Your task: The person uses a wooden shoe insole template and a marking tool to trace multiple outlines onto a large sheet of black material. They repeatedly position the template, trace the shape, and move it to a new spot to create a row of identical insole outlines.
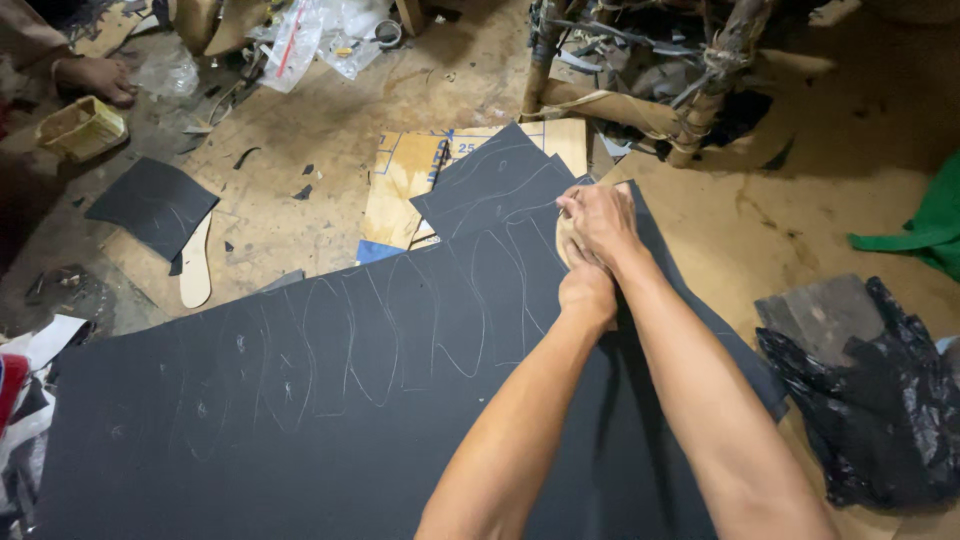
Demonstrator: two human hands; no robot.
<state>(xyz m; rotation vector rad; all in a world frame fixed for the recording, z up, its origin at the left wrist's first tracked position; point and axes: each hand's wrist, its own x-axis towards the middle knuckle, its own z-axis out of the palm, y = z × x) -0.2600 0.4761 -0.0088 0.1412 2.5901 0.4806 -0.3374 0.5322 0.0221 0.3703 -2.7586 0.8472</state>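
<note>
Two bare hands meet near the upper right edge of a large black rubber-like sheet (330, 420) that lies flat on the floor and fills the lower half of the view. The right hand (603, 222) presses palm-down on a tan sole-shaped template (562, 240), of which only a sliver shows at the hand's nine o'clock side; its fingers are spread flat and pushed together over the pattern, apparently to keep it from slipping on the sheet. The left hand (587, 290) sits just at six o'clock of the right one, touching it, curled in a loose fist. Whether it pinches a marking tool cannot be told, as the fingers hide whatever is between them.

A row of pale sole outlines (400, 340) runs across the sheet from nine o'clock toward the hands, packed side by side, seemingly to waste little material. The template rests at the end of that row, on unmarked sheet.

At twelve o'clock from the hands, smaller black offcuts with traced lines (495, 180) overlap a piece of brown cardboard (405, 190). Far to nine o'clock lies another dark square scrap (152, 205) over a pale cut-out sole shape (196, 272). A crumpled black plastic bag (880, 400) sits at four o'clock, and a green cloth (925, 228) at three o'clock. Another person's foot (98, 78) rests at the upper left corner.
</note>
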